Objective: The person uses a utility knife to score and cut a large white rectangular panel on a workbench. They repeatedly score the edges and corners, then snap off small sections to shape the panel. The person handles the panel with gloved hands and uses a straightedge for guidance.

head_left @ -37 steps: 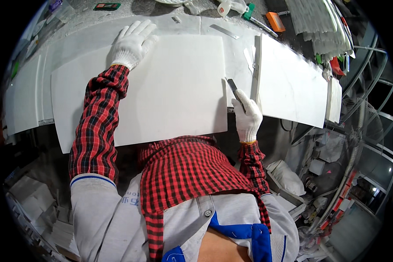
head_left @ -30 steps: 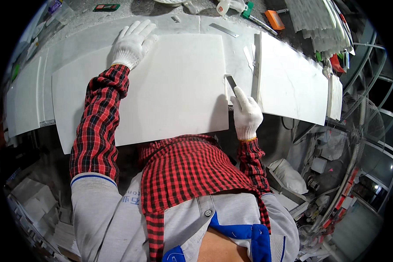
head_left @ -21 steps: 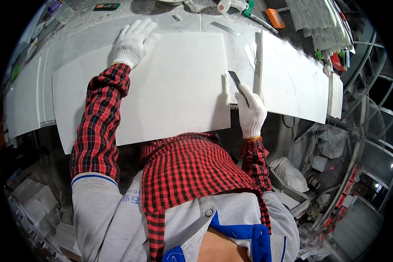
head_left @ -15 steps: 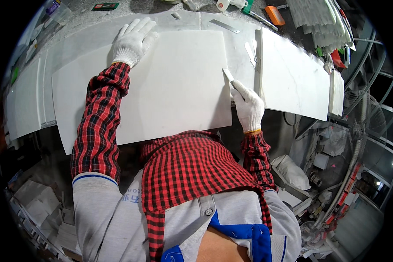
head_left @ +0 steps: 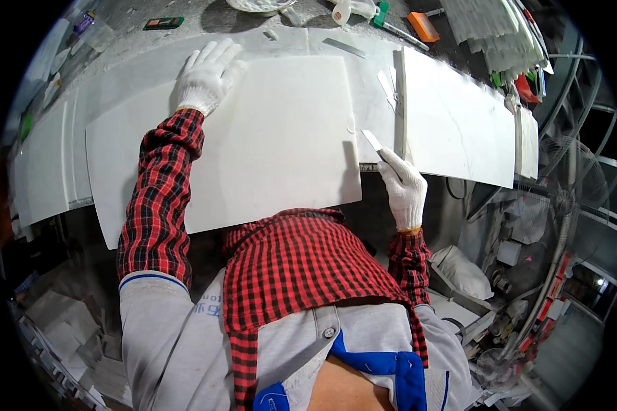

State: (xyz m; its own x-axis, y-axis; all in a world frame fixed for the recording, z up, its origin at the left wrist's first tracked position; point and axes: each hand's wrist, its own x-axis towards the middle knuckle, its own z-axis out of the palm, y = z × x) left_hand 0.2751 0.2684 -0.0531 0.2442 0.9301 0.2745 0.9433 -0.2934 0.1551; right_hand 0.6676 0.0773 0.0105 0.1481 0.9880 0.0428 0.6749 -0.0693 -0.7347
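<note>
A large white stone slab [head_left: 274, 151] lies flat in front of me. My left hand [head_left: 211, 77], in a white knit glove, rests on its far edge with the fingers stretched out. My right hand [head_left: 404, 188], gloved the same way, is closed round a flat pale scraper [head_left: 372, 141] with a squared tip. That tip points up and left, a little apart from the slab's right edge. A small whitish bit [head_left: 351, 129] shows at this edge. Beyond the scraper stands another white slab with faint grey veins [head_left: 459, 116].
A metal strip [head_left: 344, 47] and thin white pieces [head_left: 388, 89] lie beyond the slab. Farther back are a green-and-dark tool [head_left: 163, 23], a white bowl [head_left: 262, 5] and an orange box [head_left: 424, 27]. Thin sheets [head_left: 490, 31] are stacked at the far right.
My right hand has drawn back toward me and slightly right, taking the scraper off the slab's right edge. My left hand stays on the slab.
</note>
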